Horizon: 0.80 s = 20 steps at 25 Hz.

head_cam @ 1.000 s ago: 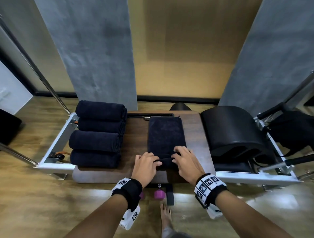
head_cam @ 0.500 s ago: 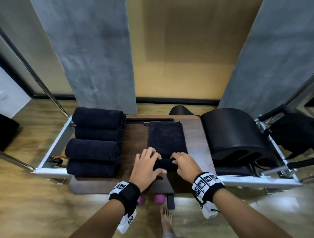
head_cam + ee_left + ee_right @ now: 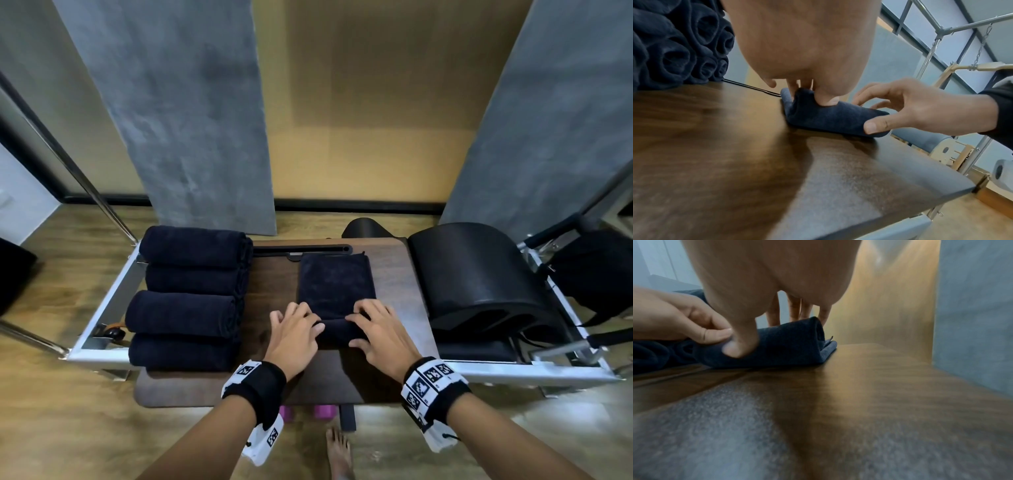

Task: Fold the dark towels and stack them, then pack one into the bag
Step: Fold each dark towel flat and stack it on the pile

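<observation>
A dark towel [image 3: 337,287] lies flat in a long strip on the wooden table [image 3: 394,284], its near end rolled into a short thick roll. Both hands sit on that roll. The left hand [image 3: 293,337] covers the roll's left end: its fingers reach over the top while its thumb [image 3: 828,99] presses into the near side, so this grip is closed on the towel. The right hand [image 3: 380,334] covers the right end in the same way, fingers arched over the top and thumb [image 3: 741,347] pushed against the near face, so its grip is also closed on the towel. From the right wrist, the roll's open end shows at the right, with the flat layer just beneath it on the table.

To the left, touching the table's left part, lies a stack [image 3: 191,301] of rolled dark towels, their spiral ends visible from the left wrist. A black curved pad [image 3: 479,274] stands to the right of the table, and a dark bag [image 3: 596,274] hangs farther right, well apart from the towel.
</observation>
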{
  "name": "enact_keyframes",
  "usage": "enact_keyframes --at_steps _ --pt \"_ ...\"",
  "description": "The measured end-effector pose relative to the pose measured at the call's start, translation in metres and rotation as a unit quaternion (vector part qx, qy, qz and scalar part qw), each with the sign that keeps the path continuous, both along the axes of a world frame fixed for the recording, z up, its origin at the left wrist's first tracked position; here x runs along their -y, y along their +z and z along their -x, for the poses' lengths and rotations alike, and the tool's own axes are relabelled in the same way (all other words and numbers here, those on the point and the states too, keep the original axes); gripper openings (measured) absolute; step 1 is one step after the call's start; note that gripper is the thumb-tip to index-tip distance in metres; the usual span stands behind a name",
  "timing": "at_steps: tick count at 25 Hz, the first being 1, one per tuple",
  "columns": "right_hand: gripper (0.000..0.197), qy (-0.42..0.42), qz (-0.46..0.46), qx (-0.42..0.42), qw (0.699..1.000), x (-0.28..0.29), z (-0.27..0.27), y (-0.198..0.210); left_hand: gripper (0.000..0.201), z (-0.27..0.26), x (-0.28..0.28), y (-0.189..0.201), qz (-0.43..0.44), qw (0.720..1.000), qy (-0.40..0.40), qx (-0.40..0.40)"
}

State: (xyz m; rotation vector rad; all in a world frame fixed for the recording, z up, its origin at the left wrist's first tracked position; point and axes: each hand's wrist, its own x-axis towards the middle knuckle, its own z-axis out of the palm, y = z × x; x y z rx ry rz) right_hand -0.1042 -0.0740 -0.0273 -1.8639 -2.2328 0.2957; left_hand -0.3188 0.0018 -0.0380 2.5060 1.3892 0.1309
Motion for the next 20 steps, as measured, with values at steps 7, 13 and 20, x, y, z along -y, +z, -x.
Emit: enact_keyframes --at_steps 7,13,20 --pt "0.027 -0.003 0.063 0.0 0.998 -0.036 0.001 0.008 0.05 0.003 -0.009 -0.001 0.004 0.999 0.011 0.046" --pt "0.038 -0.011 0.091 -0.063 0.994 -0.061 -0.004 0.013 0.039 0.002 -0.029 0.003 0.003 1.0 0.008 0.008" --pt "0.057 0.021 0.056 0.015 0.998 -0.072 -0.022 0.01 0.024 -0.021 -0.06 0.0 0.027 0.998 0.06 -0.024"
